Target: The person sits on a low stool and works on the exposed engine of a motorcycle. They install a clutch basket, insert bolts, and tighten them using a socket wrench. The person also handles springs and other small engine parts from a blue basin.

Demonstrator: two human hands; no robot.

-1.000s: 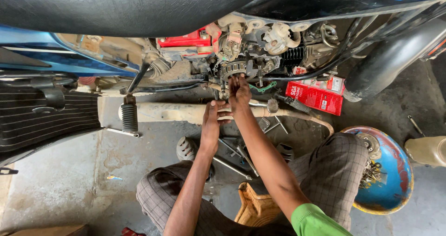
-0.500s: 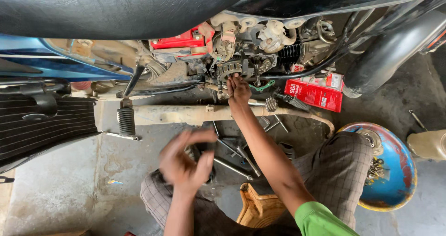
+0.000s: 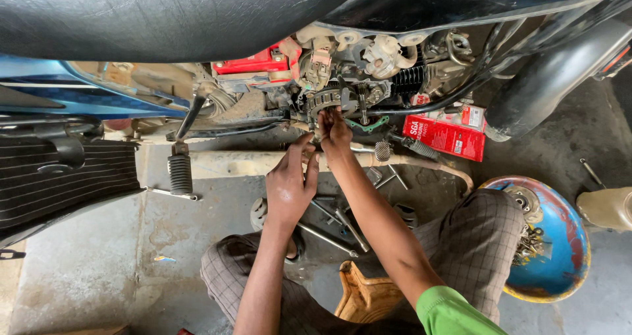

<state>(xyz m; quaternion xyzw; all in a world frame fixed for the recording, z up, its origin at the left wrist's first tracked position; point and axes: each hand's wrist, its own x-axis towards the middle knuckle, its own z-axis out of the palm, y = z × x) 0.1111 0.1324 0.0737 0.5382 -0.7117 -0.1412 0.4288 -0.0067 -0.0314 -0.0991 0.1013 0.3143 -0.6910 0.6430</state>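
From the head camera, looking down past the black seat (image 3: 164, 12) of a motorcycle, the right hand (image 3: 334, 132) is raised to the exposed engine, its fingers bunched against the lower edge of the round toothed clutch assembly (image 3: 327, 100); whether they pinch a small part there cannot be told, since the fingertips are hidden against the metal. The left hand (image 3: 289, 187) sits just below and left of it, fingers loosely spread and empty, its fingertips near the right wrist and just in front of the pale exhaust pipe (image 3: 230, 164) that runs across under the engine. The clutch assembly lies in the middle of the open engine side, hemmed in tightly: a red battery (image 3: 253, 65) to its left, whitish housings (image 3: 385, 52) and a black ribbed boot (image 3: 408, 79) to its right, a green gasket (image 3: 365, 124) just below. Free room lies only toward the person, over the concrete floor (image 3: 99, 269). To the left a rubber foot peg (image 3: 179, 173) hangs down and a ribbed black panel (image 3: 59, 177) fills the edge. Long bolts and tools (image 3: 329, 233) lie scattered on the floor under the forearms, near the knees in checked trousers (image 3: 474, 243). A red carton (image 3: 444, 137) leans by the pipe on the right, and a blue bowl (image 3: 566, 243) holding metal parts stands beside the right knee.
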